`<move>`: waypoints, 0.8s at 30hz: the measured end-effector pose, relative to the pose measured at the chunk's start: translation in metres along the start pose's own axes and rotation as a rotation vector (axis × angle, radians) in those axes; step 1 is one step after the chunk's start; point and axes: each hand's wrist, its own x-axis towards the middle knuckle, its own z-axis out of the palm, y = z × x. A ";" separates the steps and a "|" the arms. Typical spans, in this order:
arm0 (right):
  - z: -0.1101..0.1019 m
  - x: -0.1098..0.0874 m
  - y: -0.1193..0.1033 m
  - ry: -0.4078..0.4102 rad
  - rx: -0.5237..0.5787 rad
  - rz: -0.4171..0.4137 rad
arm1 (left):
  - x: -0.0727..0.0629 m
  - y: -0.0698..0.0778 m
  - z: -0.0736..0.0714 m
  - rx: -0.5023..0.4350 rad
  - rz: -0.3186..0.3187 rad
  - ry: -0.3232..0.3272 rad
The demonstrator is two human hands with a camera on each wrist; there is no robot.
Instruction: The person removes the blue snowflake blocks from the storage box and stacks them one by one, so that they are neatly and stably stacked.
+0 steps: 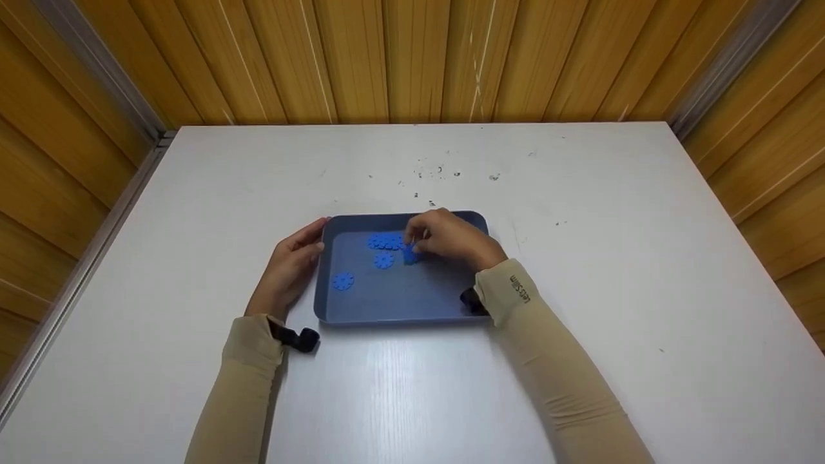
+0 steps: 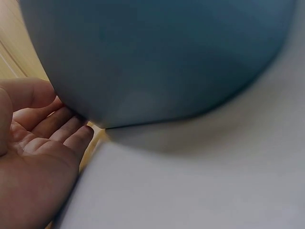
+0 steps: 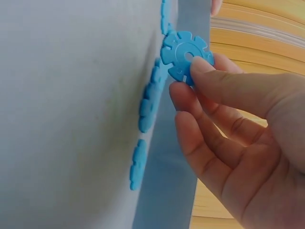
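Observation:
A shallow blue-grey tray [image 1: 406,293] lies on the white table. At its left end, my left hand [image 1: 289,267] holds the wall, thumb at the rim and fingers along the outside near the far corner. Over the tray, my right hand [image 1: 451,240] pinches a blue notched plastic disc [image 3: 180,53] between thumb and fingers. Just left of that hand, a row of overlapping blue discs [image 1: 385,241] lies along the far side. One single disc [image 1: 383,260] is just below the row, and another disc [image 1: 343,281] lies near the left wall.
The white table [image 1: 644,290] spreads around the tray, with small dark marks [image 1: 456,174] beyond it. Yellow wood-look panels [image 1: 412,64] stand at the back and sides. Black wrist cameras are strapped at both sleeves [image 1: 509,287].

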 end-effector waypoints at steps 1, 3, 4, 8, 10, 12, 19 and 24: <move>-0.002 -0.001 0.000 0.005 -0.003 -0.006 | 0.000 0.000 0.000 0.000 0.002 0.001; -0.004 -0.002 0.000 0.011 -0.008 -0.012 | 0.001 0.000 0.000 -0.004 0.004 0.005; -0.006 -0.003 0.000 0.012 -0.009 -0.012 | 0.001 -0.001 0.000 -0.008 0.007 0.001; -0.012 -0.008 -0.001 0.003 -0.006 0.013 | 0.001 -0.001 -0.001 -0.024 0.017 -0.004; -0.016 -0.010 -0.002 0.001 -0.006 0.026 | 0.001 -0.001 -0.002 -0.029 0.016 -0.003; -0.019 -0.012 -0.002 0.002 -0.007 0.035 | 0.001 0.000 -0.002 -0.019 0.012 0.004; -0.030 -0.021 0.002 0.025 -0.003 0.041 | 0.002 -0.001 -0.002 -0.024 0.016 0.000; -0.038 -0.029 0.007 0.045 0.016 0.048 | 0.002 0.001 0.000 -0.011 0.011 0.004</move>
